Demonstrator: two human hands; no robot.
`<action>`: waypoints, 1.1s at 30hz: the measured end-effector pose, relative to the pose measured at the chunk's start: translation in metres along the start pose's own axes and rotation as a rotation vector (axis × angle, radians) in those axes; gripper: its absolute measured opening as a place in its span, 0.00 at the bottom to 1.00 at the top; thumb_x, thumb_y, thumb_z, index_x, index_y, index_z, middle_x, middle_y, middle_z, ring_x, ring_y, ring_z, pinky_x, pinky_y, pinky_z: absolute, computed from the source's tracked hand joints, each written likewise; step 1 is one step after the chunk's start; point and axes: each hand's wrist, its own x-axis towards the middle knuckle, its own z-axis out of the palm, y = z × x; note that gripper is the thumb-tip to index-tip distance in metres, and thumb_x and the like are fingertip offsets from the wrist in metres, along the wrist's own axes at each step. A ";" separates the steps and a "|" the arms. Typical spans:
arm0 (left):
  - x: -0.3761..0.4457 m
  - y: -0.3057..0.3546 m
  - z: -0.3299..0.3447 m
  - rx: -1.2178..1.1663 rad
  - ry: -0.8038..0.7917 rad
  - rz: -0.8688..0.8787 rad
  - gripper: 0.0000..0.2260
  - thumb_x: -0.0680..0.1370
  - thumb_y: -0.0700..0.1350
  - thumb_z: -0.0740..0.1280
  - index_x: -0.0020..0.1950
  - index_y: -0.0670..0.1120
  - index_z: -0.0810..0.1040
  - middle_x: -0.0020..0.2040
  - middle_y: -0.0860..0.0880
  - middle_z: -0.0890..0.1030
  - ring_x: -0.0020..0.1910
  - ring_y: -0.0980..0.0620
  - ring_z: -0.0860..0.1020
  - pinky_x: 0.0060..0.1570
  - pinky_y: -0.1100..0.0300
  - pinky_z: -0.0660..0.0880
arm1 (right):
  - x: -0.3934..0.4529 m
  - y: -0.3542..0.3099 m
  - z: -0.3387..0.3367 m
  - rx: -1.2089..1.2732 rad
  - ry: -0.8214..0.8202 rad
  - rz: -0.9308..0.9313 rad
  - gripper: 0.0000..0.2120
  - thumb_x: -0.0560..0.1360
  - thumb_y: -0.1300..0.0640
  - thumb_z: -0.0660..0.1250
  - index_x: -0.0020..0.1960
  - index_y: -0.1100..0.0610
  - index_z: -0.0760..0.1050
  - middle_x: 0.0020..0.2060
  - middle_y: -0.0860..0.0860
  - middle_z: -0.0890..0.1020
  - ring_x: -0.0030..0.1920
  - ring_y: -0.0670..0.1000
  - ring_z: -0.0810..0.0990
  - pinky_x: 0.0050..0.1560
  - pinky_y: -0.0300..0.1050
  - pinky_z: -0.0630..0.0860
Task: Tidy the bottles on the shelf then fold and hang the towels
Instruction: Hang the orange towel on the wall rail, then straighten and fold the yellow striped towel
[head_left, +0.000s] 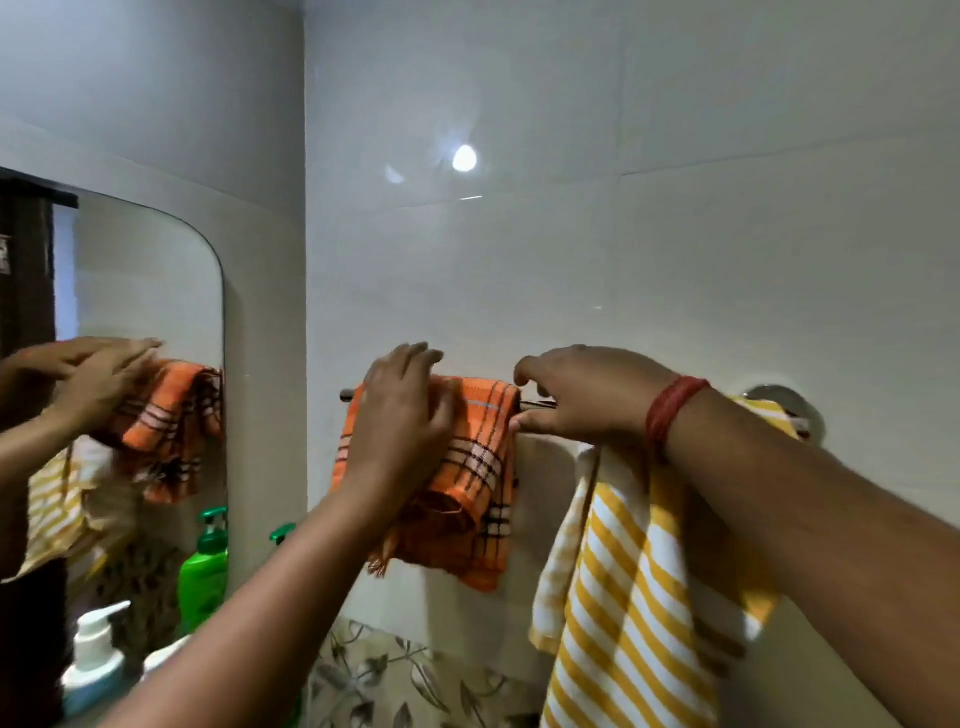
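Head | left grip (400, 415) flat on orange checked towel (483, 467) | right grip (576, 395) clasps chrome rail (535, 404)

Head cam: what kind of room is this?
Likely a home bathroom: a wall mirror, a towel rail on white tiles holding an orange towel, and pump bottles below the mirror.

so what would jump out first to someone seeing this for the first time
Two hands meet at a wall rail: the left hand lies flat on an orange checked towel draped over it, the right hand at the bar beside it. A yellow striped towel hangs over the right forearm, and a mirror at left repeats it.
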 end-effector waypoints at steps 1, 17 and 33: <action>-0.013 0.022 -0.002 -0.058 0.012 0.079 0.18 0.79 0.47 0.63 0.68 0.43 0.75 0.70 0.44 0.75 0.71 0.45 0.69 0.72 0.48 0.65 | -0.020 0.004 0.000 0.053 0.126 0.029 0.23 0.75 0.35 0.62 0.62 0.49 0.73 0.56 0.49 0.80 0.56 0.53 0.78 0.54 0.49 0.76; -0.080 0.162 0.036 -0.755 -0.243 -0.412 0.08 0.82 0.53 0.63 0.54 0.50 0.77 0.47 0.54 0.82 0.48 0.52 0.82 0.50 0.50 0.81 | -0.130 -0.026 0.111 0.951 0.608 0.567 0.17 0.80 0.50 0.62 0.66 0.54 0.64 0.50 0.51 0.80 0.50 0.53 0.80 0.41 0.42 0.70; -0.140 0.205 0.058 -0.630 0.000 -0.616 0.10 0.79 0.45 0.69 0.56 0.60 0.79 0.54 0.55 0.85 0.54 0.56 0.83 0.58 0.52 0.79 | -0.202 0.009 0.178 1.237 0.239 -0.072 0.17 0.75 0.41 0.63 0.60 0.47 0.73 0.52 0.44 0.83 0.51 0.47 0.82 0.50 0.50 0.79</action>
